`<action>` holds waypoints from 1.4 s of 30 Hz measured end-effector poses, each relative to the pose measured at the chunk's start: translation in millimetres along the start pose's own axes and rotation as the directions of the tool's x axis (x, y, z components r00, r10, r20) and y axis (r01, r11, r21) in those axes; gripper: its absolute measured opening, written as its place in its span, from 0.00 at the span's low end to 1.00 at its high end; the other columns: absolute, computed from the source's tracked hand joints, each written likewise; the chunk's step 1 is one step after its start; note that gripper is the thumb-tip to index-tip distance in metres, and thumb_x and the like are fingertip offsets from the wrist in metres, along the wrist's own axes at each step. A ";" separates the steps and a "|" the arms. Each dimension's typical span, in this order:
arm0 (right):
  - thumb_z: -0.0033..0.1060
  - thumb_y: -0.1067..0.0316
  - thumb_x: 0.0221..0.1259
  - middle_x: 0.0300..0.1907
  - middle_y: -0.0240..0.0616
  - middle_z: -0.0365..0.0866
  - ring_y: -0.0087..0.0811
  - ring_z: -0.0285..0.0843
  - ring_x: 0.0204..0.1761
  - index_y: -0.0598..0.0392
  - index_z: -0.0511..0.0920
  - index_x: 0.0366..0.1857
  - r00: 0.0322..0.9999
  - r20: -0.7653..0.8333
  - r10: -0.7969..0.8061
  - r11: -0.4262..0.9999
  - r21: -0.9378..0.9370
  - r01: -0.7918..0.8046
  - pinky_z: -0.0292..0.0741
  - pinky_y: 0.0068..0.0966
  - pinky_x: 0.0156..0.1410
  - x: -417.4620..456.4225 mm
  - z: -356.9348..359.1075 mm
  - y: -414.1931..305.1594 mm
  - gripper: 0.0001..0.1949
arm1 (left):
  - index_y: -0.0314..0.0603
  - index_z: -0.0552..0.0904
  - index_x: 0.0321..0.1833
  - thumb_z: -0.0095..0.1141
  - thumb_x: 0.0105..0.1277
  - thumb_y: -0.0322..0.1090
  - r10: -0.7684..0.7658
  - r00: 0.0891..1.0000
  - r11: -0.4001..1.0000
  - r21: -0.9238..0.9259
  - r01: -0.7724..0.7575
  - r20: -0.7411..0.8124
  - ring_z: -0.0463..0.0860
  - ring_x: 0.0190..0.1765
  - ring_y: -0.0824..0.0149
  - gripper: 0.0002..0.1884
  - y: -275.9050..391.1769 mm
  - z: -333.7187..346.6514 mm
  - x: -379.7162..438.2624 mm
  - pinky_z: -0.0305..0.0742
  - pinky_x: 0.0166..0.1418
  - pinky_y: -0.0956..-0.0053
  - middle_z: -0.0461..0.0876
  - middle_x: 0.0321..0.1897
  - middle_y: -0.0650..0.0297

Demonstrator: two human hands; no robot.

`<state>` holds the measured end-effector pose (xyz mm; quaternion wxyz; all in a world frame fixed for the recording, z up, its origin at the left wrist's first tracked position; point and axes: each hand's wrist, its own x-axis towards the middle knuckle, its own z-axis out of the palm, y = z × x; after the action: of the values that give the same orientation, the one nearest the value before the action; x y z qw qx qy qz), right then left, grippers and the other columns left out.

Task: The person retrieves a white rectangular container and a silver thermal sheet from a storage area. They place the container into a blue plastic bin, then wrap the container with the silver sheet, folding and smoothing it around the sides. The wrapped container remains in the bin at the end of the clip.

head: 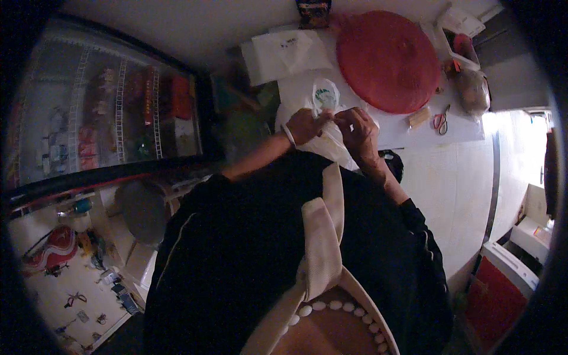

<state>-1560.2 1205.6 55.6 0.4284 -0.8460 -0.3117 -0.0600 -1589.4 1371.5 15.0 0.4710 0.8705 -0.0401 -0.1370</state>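
A thin white plastic bag (333, 141) with green print hangs at the front edge of the white table, its handle loop standing up above the hands. My left hand (306, 126), with a white band at the wrist, pinches the bag's gathered neck. Close beside it, my right hand (358, 133) grips the bag too, with fingers bent. The fingertips of both hands nearly meet. What the bag holds is hidden. Just beyond my hands lies a larger, flat white bag (288, 53) bearing some writing.
A large red round lid or cover (390, 62) rests on the table, with scissors (440, 122), a tan block (419, 117) and a plastic-wrapped bundle (472, 91) nearby. At left stands a glass-fronted cabinet (111, 102). A cluttered white surface (57, 293) is lower left.
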 end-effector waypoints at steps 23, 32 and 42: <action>0.44 0.63 0.58 0.35 0.40 0.74 0.31 0.72 0.37 0.59 0.72 0.38 0.805 0.582 0.117 0.732 0.497 -0.466 0.67 0.24 0.43 -8.5 25.9 54.7 0.11 | 0.46 0.75 0.36 0.52 0.49 0.31 0.709 0.701 0.580 0.626 -0.521 -0.073 0.74 0.44 0.61 0.10 9.7 3.7 -11.7 0.70 0.51 0.70 0.74 0.35 0.61; 0.54 0.64 0.53 0.32 0.31 0.76 0.23 0.71 0.35 0.56 0.73 0.35 0.680 0.631 0.373 0.266 0.629 -0.730 0.66 0.19 0.44 -7.0 27.0 43.6 0.09 | 0.44 0.76 0.32 0.53 0.48 0.32 0.745 0.660 0.499 0.738 -0.454 -0.098 0.74 0.38 0.62 0.08 7.2 -2.2 -15.1 0.71 0.41 0.69 0.74 0.31 0.63; 0.57 0.61 0.44 0.26 0.36 0.74 0.28 0.70 0.29 0.60 0.74 0.27 0.827 0.244 0.506 0.693 0.456 -0.559 0.66 0.24 0.36 -4.2 16.8 71.6 0.12 | 0.46 0.75 0.29 0.52 0.46 0.31 0.660 0.750 0.527 0.737 -0.424 -0.041 0.74 0.31 0.61 0.06 1.9 -4.9 -28.2 0.70 0.35 0.69 0.73 0.25 0.64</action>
<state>-1524.9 1185.0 -5.7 0.6185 -0.7576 -0.0783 0.1933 -1615.0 1380.1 24.8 0.1318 0.9314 -0.2845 0.1849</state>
